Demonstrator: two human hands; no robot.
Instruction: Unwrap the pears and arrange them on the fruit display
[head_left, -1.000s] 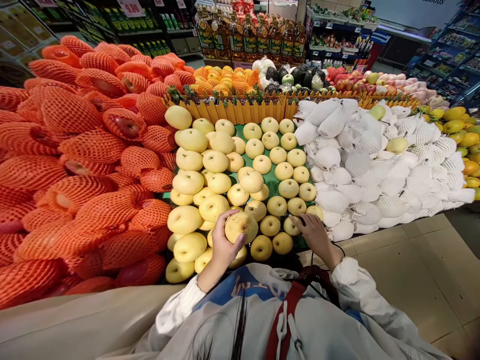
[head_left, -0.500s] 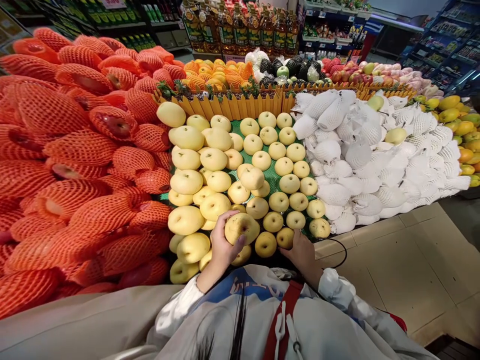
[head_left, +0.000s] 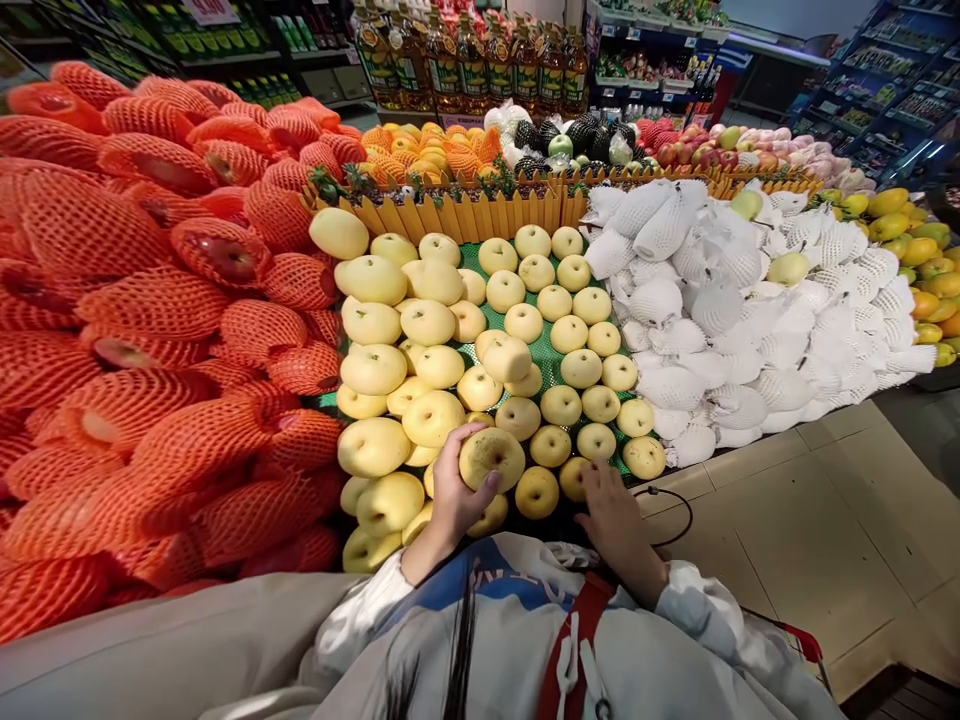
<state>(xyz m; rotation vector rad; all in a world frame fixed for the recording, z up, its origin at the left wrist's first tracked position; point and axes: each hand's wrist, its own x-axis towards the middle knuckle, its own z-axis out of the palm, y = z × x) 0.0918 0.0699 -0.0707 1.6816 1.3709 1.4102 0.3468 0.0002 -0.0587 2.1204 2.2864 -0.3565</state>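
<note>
My left hand (head_left: 455,492) is wrapped round a yellow pear (head_left: 491,460) with brown speckles, its thumb across the near side. The pear is held just above the front rows of loose pears. My right hand (head_left: 613,515) is at the front right of the display, fingers extended and thumb apart. Its fingertips rest at the right side of a small yellow pear (head_left: 572,480), which sits in the front row and is partly covered by them. Rows of yellow pears (head_left: 561,405) lie on a green mat (head_left: 551,372) in front of me.
Fruit in red foam nets (head_left: 157,430) is heaped on the left. White foam-netted fruit (head_left: 739,340) is piled on the right. A low yellow picket fence (head_left: 465,212) borders the back. A black cable (head_left: 688,505) loops over the tiled floor (head_left: 810,530) at right.
My right hand's fingers have loosened and shifted up over the small front pear's right side. My left hand has moved slightly right with its pear, which is turned a little. The view has shifted slightly.
</note>
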